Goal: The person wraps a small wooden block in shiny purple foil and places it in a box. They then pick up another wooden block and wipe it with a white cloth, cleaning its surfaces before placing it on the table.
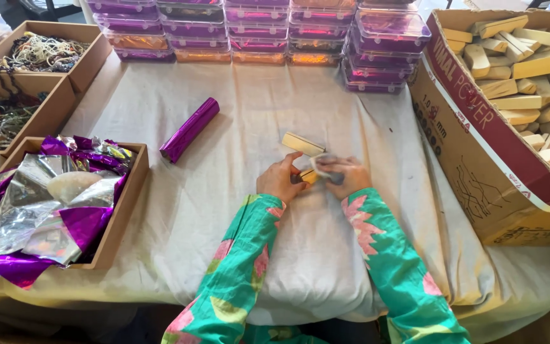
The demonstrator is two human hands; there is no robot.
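White cloth covers our table (237, 121); our left hand (279, 181) and right hand (345, 175) pinch a small wooden block (308, 176), purple-lidded boxes (256, 28) stacked at twelve o'clock.

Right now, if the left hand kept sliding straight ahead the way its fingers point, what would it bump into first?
The left hand points up and to the right, so it would most likely meet the pale wooden block lying just beyond the fingers, well before the stacked clear boxes at the back. Depth is hard to judge.

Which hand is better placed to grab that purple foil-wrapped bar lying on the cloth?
Left, probably. The purple bar lies up-left of the left hand; the right hand is farther away and holds a cloth.
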